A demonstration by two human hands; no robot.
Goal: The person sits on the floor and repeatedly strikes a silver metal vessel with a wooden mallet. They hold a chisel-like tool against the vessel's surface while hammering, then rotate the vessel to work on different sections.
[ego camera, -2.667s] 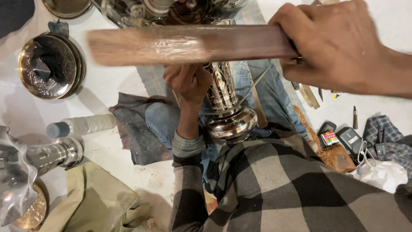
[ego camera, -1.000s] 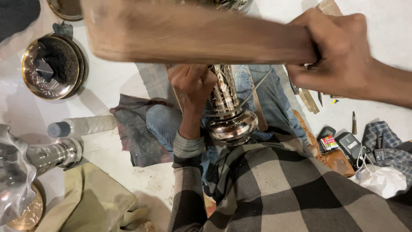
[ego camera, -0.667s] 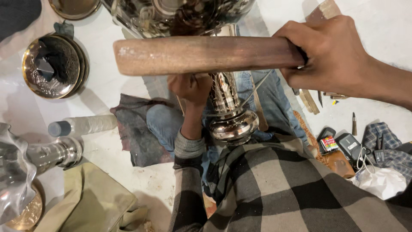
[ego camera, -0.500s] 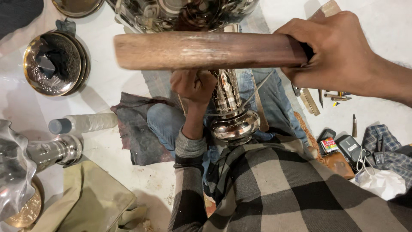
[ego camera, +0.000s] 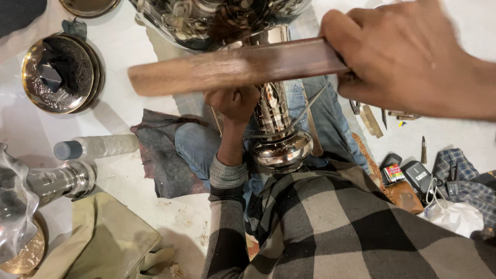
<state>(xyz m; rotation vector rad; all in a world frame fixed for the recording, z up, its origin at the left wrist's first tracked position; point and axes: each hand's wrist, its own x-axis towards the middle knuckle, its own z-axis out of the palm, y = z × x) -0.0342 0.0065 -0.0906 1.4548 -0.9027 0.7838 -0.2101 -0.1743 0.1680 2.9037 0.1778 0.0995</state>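
My right hand (ego camera: 408, 59) grips one end of a long flat wooden bat (ego camera: 232, 67), held level across the upper middle of the view and blurred by motion. Under it my left hand (ego camera: 235, 101) is closed around the patterned neck of a shiny silver metal vessel (ego camera: 276, 129), which lies over my lap in blue jeans. The vessel's round polished foot points toward me; its wide engraved bowl (ego camera: 217, 18) fills the top of the view. The bat crosses above the neck, and I cannot tell if it touches the metal.
A brass bowl (ego camera: 59, 75) with a dark block inside sits at upper left. A plastic bottle (ego camera: 95, 147), a dark cloth (ego camera: 160, 155), a silver stand (ego camera: 51, 181) and an olive bag (ego camera: 103, 243) lie left. Small tools (ego camera: 369, 119), pouches and a checked cloth (ego camera: 465, 175) lie right.
The wooden bat has swung up and down over the vessel's neck and now sits tilted, its free end lower. My left hand has stayed on the neck.
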